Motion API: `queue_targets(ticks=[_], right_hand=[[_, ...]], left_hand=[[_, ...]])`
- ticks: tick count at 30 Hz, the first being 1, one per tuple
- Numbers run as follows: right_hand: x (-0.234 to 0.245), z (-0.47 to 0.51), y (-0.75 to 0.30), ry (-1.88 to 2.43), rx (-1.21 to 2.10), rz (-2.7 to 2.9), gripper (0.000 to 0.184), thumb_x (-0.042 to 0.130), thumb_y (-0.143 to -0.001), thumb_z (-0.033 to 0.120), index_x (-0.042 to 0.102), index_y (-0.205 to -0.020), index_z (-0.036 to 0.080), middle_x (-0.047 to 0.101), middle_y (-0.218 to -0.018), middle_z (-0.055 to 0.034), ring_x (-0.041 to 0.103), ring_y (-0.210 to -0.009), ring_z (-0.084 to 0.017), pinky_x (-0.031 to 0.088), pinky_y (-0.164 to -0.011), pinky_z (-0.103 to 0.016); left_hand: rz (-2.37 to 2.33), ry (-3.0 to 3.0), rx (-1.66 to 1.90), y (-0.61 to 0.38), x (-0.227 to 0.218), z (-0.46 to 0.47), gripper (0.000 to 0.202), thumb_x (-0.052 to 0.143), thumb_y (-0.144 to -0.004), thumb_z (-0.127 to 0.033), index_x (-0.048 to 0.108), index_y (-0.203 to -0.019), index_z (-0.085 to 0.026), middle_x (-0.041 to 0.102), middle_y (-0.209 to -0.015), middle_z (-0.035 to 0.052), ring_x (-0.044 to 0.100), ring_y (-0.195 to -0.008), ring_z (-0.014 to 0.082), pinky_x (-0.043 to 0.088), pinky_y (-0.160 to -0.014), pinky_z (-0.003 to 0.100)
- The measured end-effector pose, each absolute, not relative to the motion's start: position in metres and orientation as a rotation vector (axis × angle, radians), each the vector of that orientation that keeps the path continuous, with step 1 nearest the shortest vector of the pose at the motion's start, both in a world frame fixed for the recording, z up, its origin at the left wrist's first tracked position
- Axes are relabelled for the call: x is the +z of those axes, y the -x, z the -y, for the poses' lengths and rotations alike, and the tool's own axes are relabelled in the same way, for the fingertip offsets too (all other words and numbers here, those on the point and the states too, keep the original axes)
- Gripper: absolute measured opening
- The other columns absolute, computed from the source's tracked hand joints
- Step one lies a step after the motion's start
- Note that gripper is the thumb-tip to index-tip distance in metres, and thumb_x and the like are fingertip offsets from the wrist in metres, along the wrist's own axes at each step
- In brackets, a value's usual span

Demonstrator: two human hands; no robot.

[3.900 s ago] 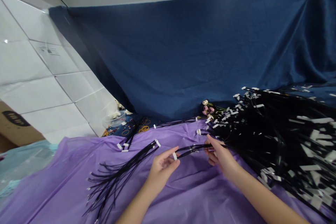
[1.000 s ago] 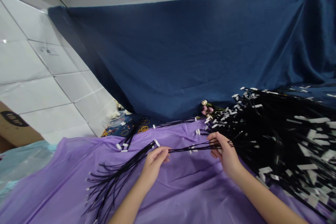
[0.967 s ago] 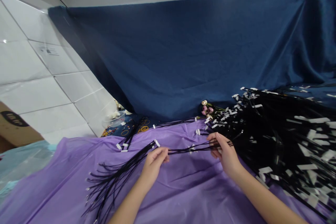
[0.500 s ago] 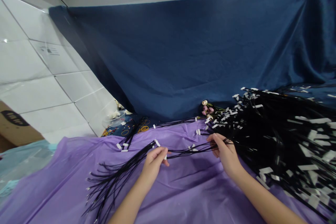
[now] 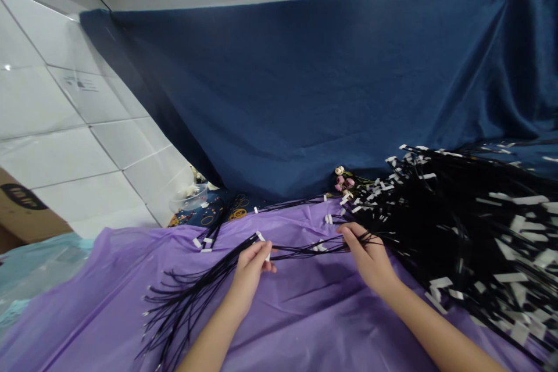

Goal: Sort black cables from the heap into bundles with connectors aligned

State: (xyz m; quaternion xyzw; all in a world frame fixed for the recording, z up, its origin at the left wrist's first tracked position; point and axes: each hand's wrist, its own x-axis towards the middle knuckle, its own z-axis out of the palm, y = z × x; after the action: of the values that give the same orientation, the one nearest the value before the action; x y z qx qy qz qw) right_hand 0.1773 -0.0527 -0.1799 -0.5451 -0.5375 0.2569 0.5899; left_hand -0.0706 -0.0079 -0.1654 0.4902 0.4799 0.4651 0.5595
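A thin wire harness of black wires (image 5: 300,251) stretches between my two hands above the purple cloth. My left hand (image 5: 253,260) pinches its left end, at a white connector (image 5: 268,252). Toward the other end, the fingers of my right hand (image 5: 366,250) are closed around the wires, whose tips stick out to the right. Under and left of my left hand lies a fanned bundle of black wires (image 5: 196,296), with a white connector (image 5: 260,236) at its upper end. A large heap of similar harnesses (image 5: 444,215) with white connectors lies right of my right hand.
Purple cloth (image 5: 296,325) covers the work surface. Along its back edge lie more harnesses (image 5: 290,205) and artificial flowers (image 5: 344,181). Behind hangs a blue curtain (image 5: 296,93). At the left stand a clear plastic bowl (image 5: 189,197), white tiled wall (image 5: 82,151) and cardboard box (image 5: 28,209).
Both hands have shifted slightly to the left with the stretched wire harness. The fanned bundle and the heap have stayed in place.
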Motion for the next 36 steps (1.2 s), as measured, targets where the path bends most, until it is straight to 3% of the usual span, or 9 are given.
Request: queue_targets(ticks=[8,14,23,27,36], right_hand=[[-0.1789,0.0528,-0.1778,1.239,0.585,1.229,0.028,0.049,-0.090,0.045,0.065,-0.089,0.022,0.057,-0.072,-0.0008,0.048,-0.067,-0.017,0.036,-0.064,-0.028],[-0.1795,0.0507,-0.1783,1.171,0.618,1.095,0.025,0.058,-0.085,0.044,0.064,-0.093,0.021,0.059,-0.078,-0.0025,0.051,-0.073,-0.018,0.039,-0.070,-0.029],[-0.1791,0.0500,-0.1797,1.140,0.752,0.887,0.034,0.064,-0.079,0.052,0.064,-0.095,0.022,0.052,-0.067,0.0017,0.030,-0.048,-0.008,0.024,-0.044,-0.023],[-0.1776,0.0486,-0.1804,1.111,0.772,0.819,0.040,0.067,-0.075,0.056,0.065,-0.093,0.020,0.055,-0.070,-0.0001,0.032,-0.048,-0.008,0.022,-0.043,-0.023],[-0.1778,0.0461,-0.1832,1.082,0.762,0.781,0.047,0.068,-0.071,0.061,0.066,-0.090,0.018,0.057,-0.079,-0.0033,0.041,-0.059,-0.010,0.022,-0.044,-0.022]], left_hand=[[-1.140,-1.147,1.091,0.0724,-0.1723,0.0025,0.046,0.074,-0.061,-0.058,0.068,-0.072,-0.013,0.048,-0.046,-0.0043,0.051,-0.046,0.0106,0.046,-0.055,0.024],[-1.160,-1.162,1.085,0.0730,-0.1722,0.0034,0.046,0.073,-0.063,-0.058,0.069,-0.073,-0.013,0.050,-0.047,-0.0037,0.053,-0.046,0.0109,0.044,-0.055,0.023],[-1.168,-1.152,1.089,0.0739,-0.1728,0.0033,0.047,0.074,-0.062,-0.057,0.069,-0.074,-0.013,0.052,-0.047,-0.0035,0.052,-0.046,0.0101,0.044,-0.056,0.023],[-1.175,-1.151,1.102,0.0733,-0.1729,0.0037,0.047,0.074,-0.061,-0.057,0.069,-0.075,-0.013,0.056,-0.053,-0.0021,0.052,-0.046,0.0099,0.046,-0.057,0.024],[-1.189,-1.162,1.096,0.0736,-0.1711,0.0039,0.047,0.074,-0.060,-0.058,0.069,-0.073,-0.013,0.051,-0.048,-0.0037,0.052,-0.047,0.0104,0.045,-0.056,0.023]])
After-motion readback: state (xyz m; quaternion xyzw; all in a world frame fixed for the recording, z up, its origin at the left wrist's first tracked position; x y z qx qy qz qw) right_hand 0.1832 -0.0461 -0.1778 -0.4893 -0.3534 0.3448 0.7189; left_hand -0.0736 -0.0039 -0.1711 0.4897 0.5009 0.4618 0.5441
